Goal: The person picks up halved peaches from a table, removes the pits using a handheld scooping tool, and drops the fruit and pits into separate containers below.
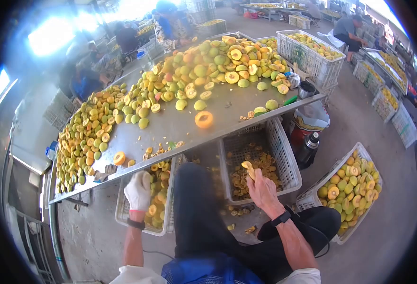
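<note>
My left hand [138, 191], in a white glove, is curled closed at the table's front edge, above a white crate [121, 215] of cut yellow-green fruit, apparently peaches. Its fingertips are hidden, and I cannot tell what they hold. My bare right hand [264, 190] pinches a small yellow fruit piece [247, 165] sticking up from the fingers. Below that hand, another crate [289, 161] contains yellow scraps. Halved fruit [203, 119] lies cut side up on the metal table [158, 123], and a second orange half [119, 158] rests near the left hand.
A large heap of fruit [189, 71] covers the table's far side. To my right are a full crate [348, 189], a black thermos [309, 149] and a metal cup [306, 89]. Another crate [308, 54] stands beyond the table's right end. People work at tables behind.
</note>
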A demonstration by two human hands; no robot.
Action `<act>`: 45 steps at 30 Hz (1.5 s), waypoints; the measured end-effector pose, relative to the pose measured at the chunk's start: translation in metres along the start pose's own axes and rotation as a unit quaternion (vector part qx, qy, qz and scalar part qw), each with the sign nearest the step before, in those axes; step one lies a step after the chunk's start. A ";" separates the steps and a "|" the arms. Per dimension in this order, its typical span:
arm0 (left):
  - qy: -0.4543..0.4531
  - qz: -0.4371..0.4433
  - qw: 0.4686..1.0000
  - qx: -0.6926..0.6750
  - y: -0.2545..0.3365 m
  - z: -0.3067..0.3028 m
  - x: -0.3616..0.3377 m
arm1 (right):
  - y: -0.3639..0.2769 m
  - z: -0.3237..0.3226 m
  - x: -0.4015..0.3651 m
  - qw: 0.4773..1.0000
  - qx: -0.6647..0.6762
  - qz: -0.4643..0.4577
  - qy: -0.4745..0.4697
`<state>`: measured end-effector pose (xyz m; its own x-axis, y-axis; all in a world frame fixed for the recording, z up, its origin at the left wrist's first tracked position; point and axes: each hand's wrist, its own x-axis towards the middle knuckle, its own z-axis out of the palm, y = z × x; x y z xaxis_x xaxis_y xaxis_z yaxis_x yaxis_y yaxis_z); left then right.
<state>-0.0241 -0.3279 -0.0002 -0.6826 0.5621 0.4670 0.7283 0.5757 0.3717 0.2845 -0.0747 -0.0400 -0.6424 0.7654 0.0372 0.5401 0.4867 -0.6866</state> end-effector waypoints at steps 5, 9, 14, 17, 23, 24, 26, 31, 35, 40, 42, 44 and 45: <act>0.036 0.070 0.995 0.065 0.005 0.021 0.020 | 0.125 0.065 -0.017 0.976 -0.178 0.017 -0.126; -0.017 0.088 0.994 -0.062 0.042 0.070 0.090 | 0.120 0.055 -0.008 0.966 -0.209 0.034 -0.146; -0.235 0.132 0.963 0.011 0.069 0.176 0.190 | 0.125 0.057 0.000 0.952 -0.207 0.018 -0.227; -0.272 0.156 0.949 0.007 0.096 0.196 0.201 | 0.102 0.046 0.003 0.923 -0.249 0.010 -0.292; -0.253 0.149 0.956 -0.008 0.093 0.200 0.204 | 0.085 0.052 0.007 0.928 -0.264 0.026 -0.263; -0.236 0.139 0.961 -0.021 0.086 0.198 0.201 | 0.084 0.052 0.008 0.931 -0.265 0.019 -0.252; -0.226 0.114 0.967 -0.027 0.078 0.165 0.193 | 0.078 0.049 0.012 0.931 -0.257 0.016 -0.257; -0.185 0.036 0.980 0.069 -0.001 0.079 0.174 | 0.077 0.050 0.013 0.942 -0.238 -0.001 -0.235; -0.197 -0.009 0.965 0.173 -0.073 0.032 0.159 | 0.053 0.046 0.017 0.946 -0.228 -0.037 -0.225; -0.265 -0.010 0.938 0.221 -0.107 0.014 0.151 | 0.011 0.019 0.030 0.966 -0.145 -0.084 -0.196; -0.210 0.020 0.953 0.216 -0.103 0.023 0.163 | -0.016 -0.008 0.045 0.971 -0.122 -0.104 -0.176; -0.167 0.049 0.967 0.186 -0.093 0.034 0.181 | -0.035 -0.032 0.061 0.978 -0.106 -0.106 -0.143; -0.174 0.042 0.970 0.164 -0.082 0.043 0.196 | -0.043 -0.044 0.071 0.981 -0.097 -0.108 -0.126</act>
<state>-0.2208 -0.2392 0.0260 -0.6426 0.7485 0.1638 0.7626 0.6455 0.0425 0.2396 -0.0232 0.0242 -0.8540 0.5193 -0.0315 0.4548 0.7157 -0.5301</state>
